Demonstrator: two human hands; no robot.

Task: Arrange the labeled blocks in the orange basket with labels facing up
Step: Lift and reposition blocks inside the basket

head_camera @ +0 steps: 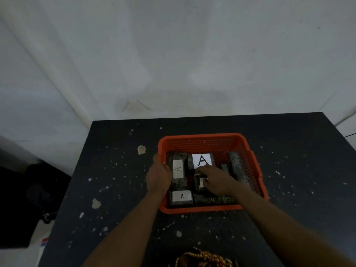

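Note:
An orange basket (202, 138) stands on the black table and holds several dark blocks. Three show white "A" labels face up: a large one at the back middle (202, 160), a narrow one at the left (178, 169) and a small one at the front left (182, 196). My left hand (159, 176) grips the basket's left rim. My right hand (215, 180) lies inside on a middle block (201, 185) whose white label is partly covered by the fingers. A dark block (238, 168) leans along the right wall, no label showing.
The black table (119, 189) is flecked with pale paint spots. A white wall rises behind it. A dark object stands on the floor at the left (28, 199). Patterned cloth (204, 260) shows at the bottom edge.

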